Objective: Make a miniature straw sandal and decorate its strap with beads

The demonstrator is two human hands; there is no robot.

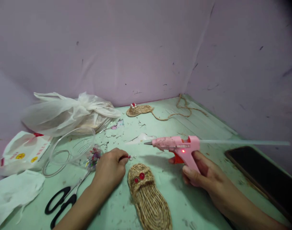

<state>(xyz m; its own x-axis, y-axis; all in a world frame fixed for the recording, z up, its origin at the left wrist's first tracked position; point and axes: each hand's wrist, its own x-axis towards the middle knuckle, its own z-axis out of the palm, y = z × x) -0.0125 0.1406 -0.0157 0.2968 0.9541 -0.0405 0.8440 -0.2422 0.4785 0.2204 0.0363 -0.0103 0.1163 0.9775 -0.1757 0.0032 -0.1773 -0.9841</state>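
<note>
- Pale purple walls rise behind a green, marked table (114, 210); clock directions are taken from the near woven slipper.
- The near woven slipper (153, 204) lies at the table's front edge of view, two red beads (139, 178) on its strap.
- At 10 o'clock, the left hand (111, 166) has its fingers pinched on a tiny red-and-whitish piece (130, 157).
- At 2 o'clock, the right hand's (203, 172) fingers are wrapped around the handle of a pink glue gun (176, 142), its red light lit and nozzle facing 9 o'clock.
- At 12 o'clock sits another woven slipper (139, 110), trailing cord (163, 119).
- Scissors (70, 193) lie at 9 o'clock, a dark phone (261, 177) at 3.
</note>
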